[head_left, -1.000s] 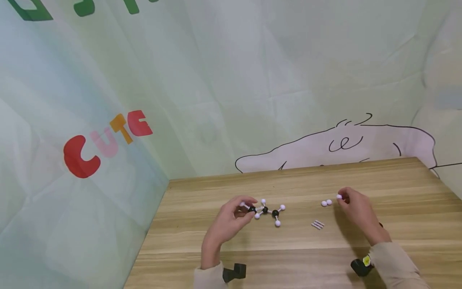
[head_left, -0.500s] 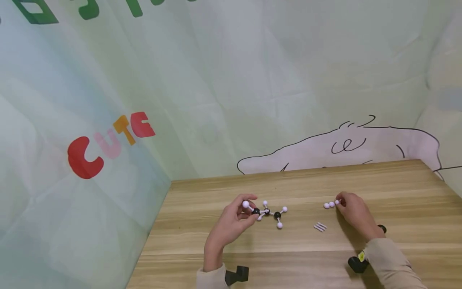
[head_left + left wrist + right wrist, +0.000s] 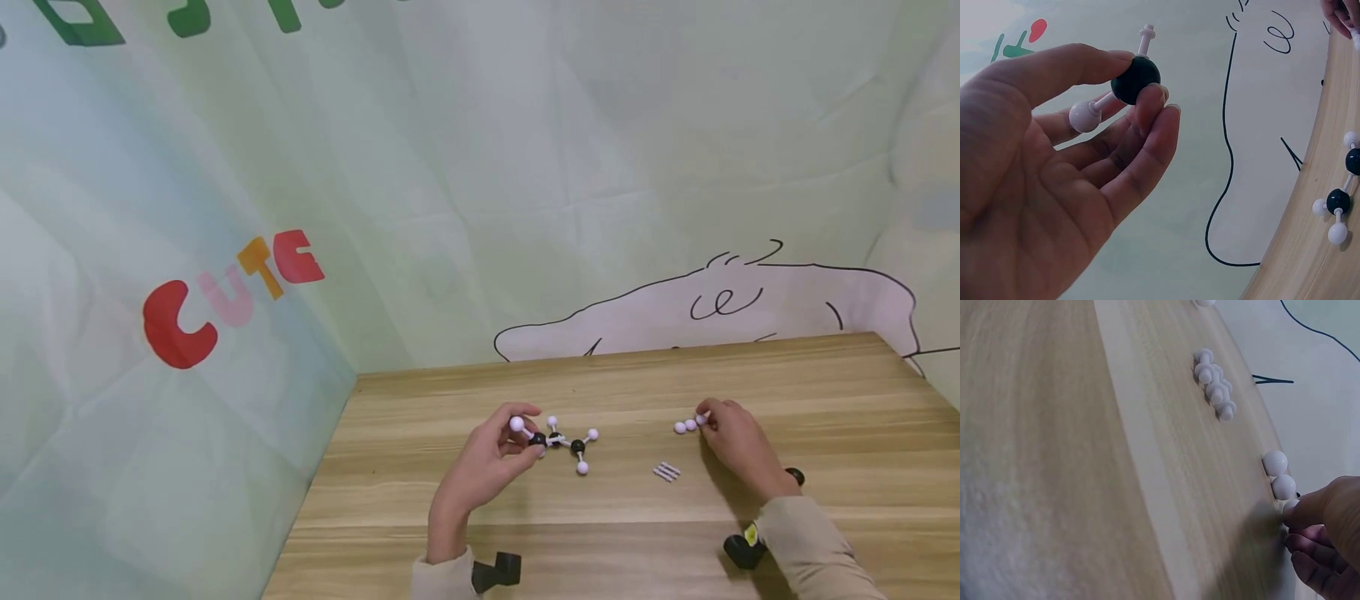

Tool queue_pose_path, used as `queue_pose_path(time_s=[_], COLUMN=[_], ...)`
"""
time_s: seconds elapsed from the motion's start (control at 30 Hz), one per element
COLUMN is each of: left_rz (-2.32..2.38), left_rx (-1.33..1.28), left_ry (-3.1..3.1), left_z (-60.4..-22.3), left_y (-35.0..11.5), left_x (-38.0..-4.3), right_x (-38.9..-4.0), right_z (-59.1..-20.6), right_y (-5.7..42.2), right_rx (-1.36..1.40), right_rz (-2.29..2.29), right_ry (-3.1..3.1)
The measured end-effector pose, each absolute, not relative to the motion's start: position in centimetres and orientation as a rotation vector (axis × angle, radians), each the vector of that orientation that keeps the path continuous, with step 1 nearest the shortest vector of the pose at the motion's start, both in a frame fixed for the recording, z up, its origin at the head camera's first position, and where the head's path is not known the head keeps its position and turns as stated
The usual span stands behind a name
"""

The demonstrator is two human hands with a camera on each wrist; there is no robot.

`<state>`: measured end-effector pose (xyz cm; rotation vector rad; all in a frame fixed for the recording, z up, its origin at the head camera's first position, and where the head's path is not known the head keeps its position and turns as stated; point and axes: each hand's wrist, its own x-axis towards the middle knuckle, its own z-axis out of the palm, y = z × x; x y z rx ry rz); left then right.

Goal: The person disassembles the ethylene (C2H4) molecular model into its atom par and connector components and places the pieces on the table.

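We've seen the end white ball come in beside two white balls since a second ago! Nearest us, the left grip pinches a black ball, with a white knob and rod, above the surface. Three sticks lie right of the model. Farther out, the right grip pinches that end ball; a careless release, we judge, could set it rolling. Containers? We spot none.

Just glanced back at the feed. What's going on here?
A person's left-hand grip holds a black ball carrying a white ball and a bare peg. The right-hand grip pinches a white end ball, beside two more balls on the wooden table. A joined black-and-white model, separate from the held piece, and white pegs lie there too.
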<state>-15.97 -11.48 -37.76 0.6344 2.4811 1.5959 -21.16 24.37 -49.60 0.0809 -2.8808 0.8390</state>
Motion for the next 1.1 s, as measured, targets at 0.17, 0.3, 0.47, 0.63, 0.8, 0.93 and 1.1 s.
queue_pose_path(time_s=[0.17,0.3,0.47,0.63,0.8,0.93,1.1], left_rz=[1.574,1.585,1.627,1.626,1.619,1.6,1.588], left_rx=[0.629,0.644,0.686,0.702,0.699,0.701,0.701], left_ry=[2.495,2.495,2.456,2.475,2.492,2.494,2.521], left_z=[-37.5,-37.6,-38.1,-38.2,-37.6,-36.7,-36.6], left_y=[-11.3,-11.1,-10.8,-10.4,-9.8,-9.4,-9.1], left_x=[-15.9,-15.8,-15.9,-16.0,-15.7,-15.2,-15.2], right_x=[-21.0,-21.0,-20.8,-20.1,-19.2,-17.7,-15.6], right_z=[-49.8,-50.0,-49.5,-47.5,-44.7,-42.4,-40.5], right_y=[24.5,24.4,24.4,24.0,22.9,20.9,17.9], right_rx=[0.106,0.092,0.046,0.01,0.057,0.162,0.316], right_rz=[0.817,0.816,0.845,0.942,1.018,1.083,1.184], right_ry=[-2.861,-2.868,-2.884,-2.815,-2.668,-2.581,-2.551])
